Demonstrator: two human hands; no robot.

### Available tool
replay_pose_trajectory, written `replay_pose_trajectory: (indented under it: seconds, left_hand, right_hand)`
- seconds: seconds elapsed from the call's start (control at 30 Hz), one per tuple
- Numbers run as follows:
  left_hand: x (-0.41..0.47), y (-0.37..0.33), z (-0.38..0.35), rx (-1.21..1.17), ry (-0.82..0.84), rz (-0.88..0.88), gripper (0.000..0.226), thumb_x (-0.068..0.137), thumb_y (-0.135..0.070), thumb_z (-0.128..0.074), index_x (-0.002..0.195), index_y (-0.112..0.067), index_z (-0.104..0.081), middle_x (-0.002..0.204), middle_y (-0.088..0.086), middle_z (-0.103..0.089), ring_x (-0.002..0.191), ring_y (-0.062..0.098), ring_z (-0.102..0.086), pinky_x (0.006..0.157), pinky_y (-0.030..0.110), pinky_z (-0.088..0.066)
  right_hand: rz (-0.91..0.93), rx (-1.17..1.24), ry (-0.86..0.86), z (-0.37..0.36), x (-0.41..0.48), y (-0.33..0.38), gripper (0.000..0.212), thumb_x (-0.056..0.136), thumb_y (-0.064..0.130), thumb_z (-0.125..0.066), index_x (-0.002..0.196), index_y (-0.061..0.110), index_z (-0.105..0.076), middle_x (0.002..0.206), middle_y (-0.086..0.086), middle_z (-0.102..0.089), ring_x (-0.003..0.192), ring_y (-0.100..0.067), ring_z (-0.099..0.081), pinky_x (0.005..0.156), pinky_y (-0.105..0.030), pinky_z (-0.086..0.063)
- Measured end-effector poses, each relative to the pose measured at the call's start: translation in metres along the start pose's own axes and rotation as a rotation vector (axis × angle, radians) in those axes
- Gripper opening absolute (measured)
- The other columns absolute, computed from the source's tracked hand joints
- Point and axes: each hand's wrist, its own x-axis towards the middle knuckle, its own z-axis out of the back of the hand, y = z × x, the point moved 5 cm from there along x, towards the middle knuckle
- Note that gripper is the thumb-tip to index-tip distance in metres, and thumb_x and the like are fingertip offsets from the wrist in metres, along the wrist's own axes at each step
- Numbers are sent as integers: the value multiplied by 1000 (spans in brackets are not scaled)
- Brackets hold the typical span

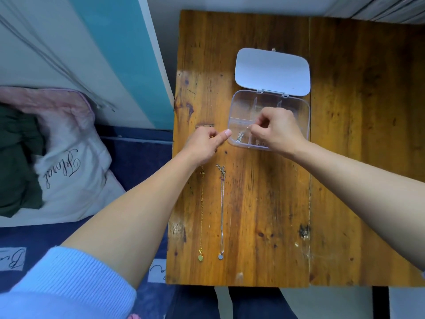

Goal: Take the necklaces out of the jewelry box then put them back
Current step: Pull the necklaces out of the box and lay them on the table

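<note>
A clear plastic jewelry box (239, 104) with dividers stands open on the wooden table (264, 215), its white lid (272, 71) folded back. My right hand (276, 132) hovers over the box's front compartments, fingertips pinched on a thin silver necklace (240, 136) bunched in the front left compartment. My left hand (204, 143) rests at the box's left front corner, thumb against the rim, holding nothing that I can see. Nearer to me, a gold necklace (201, 212) and a silver necklace (222, 212) lie stretched out straight, side by side, pendants toward me.
The table's left edge borders a bed with a dark blue sheet (135, 157) and a white pillow (69, 171) with script lettering. A wall with a teal stripe (119, 54) rises behind it. Another small chain shows in the box's front middle compartment (259, 142).
</note>
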Motion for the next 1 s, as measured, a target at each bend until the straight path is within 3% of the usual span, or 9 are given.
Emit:
replay_pose_trajectory:
  seconds: [0.17, 0.27, 0.4, 0.5, 0.67, 0.83, 1.0]
  left_hand:
    - [-3, -2, 1, -13, 12, 22, 51, 91, -56, -48, 94, -10, -67, 78, 3, -61, 79, 22, -58, 81, 44, -51]
    - [-3, -3, 2, -49, -2, 27, 45, 90, -52, -54, 93, -8, -66, 77, 3, -61, 75, 20, -56, 81, 45, -52]
    - [-8, -19, 9, 86, -274, -140, 28, 87, -37, -66, 102, -13, -65, 87, 1, -61, 82, 16, -57, 68, 28, -46]
    - [-13, -47, 3, 305, -409, -323, 19, 87, -30, -67, 100, -16, -65, 88, -3, -55, 82, 16, -54, 67, 27, -42]
    - [-5, -78, -30, 583, -250, -488, 20, 90, -27, -60, 105, -17, -67, 101, 5, -61, 98, 24, -57, 73, 39, -50]
    - [12, -88, -51, 748, -102, -367, 22, 88, -27, -59, 107, -19, -67, 102, 10, -70, 99, 35, -62, 74, 38, -47]
    - [20, -91, -52, 672, -48, -312, 14, 86, -27, -65, 94, -19, -74, 93, 9, -72, 90, 32, -64, 66, 31, -41]
  right_hand:
    - [-196, 401, 10, 7, -9, -11, 5, 80, 5, -70, 77, 9, -69, 67, -5, -69, 58, -10, -66, 52, -21, -53]
    - [-332, 529, 87, 8, -13, -21, 8, 87, 7, -66, 83, 5, -73, 71, -8, -68, 54, -7, -61, 51, -18, -51]
    - [-428, 686, 165, 16, -18, -33, 11, 88, 12, -68, 91, 3, -73, 63, -4, -70, 55, -10, -63, 51, -20, -51]
    - [-452, 733, 175, 25, -21, -41, 10, 87, 7, -69, 94, 3, -73, 72, -8, -74, 62, -12, -68, 52, -19, -51]
    - [-508, 823, 200, 33, -28, -51, 15, 84, 1, -69, 98, 5, -71, 86, -11, -77, 76, -18, -74, 52, -18, -53]
    - [-518, 860, 239, 39, -30, -59, 17, 81, 5, -73, 98, 6, -72, 89, -12, -77, 78, -18, -74, 52, -18, -53]
    - [-507, 865, 223, 43, -32, -64, 22, 77, 9, -77, 98, 5, -71, 86, -11, -77, 74, -17, -74, 50, -17, -52]
